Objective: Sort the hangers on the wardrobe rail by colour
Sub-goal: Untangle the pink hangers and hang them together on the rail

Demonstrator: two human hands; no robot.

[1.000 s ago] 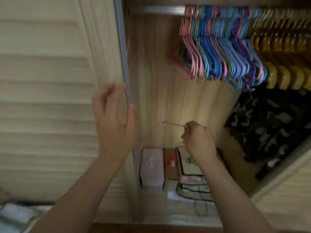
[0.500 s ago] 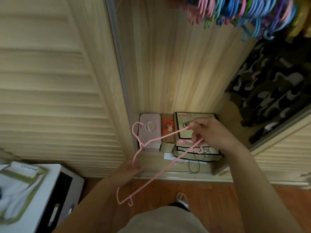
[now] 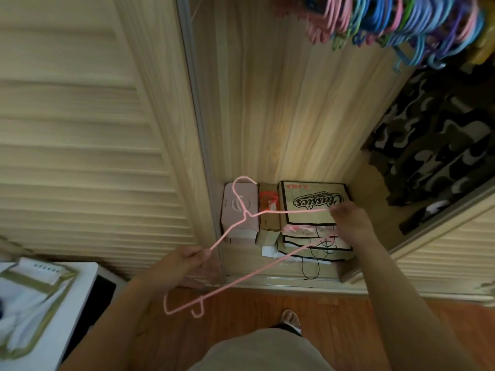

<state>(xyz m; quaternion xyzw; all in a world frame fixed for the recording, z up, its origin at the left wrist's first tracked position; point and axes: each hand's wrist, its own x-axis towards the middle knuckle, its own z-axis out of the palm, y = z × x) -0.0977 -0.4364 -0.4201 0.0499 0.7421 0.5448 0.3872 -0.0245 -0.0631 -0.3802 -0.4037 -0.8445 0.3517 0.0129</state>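
A thin pink hanger (image 3: 242,278) is held low in front of the open wardrobe, hook pointing up and left. My left hand (image 3: 178,266) pinches its left shoulder bar. My right hand (image 3: 349,223) grips its right end, over the boxes on the wardrobe floor. At the top right hangs a mixed bunch of pink, blue, green and purple hangers (image 3: 396,20); the rail itself is out of view. A few yellow hangers (image 3: 483,38) show at the far right edge.
A louvred sliding door (image 3: 88,135) fills the left. Boxes (image 3: 313,210) and a pink case (image 3: 239,210) sit on the wardrobe floor. Camouflage clothing (image 3: 439,145) hangs at right. A white unit with folded cloth (image 3: 34,298) stands at lower left. My foot (image 3: 290,318) is on the wooden floor.
The view has dropped from the rail towards the floor. My left hand came down from the door edge and took hold of the pink hanger, which both hands now hold low.
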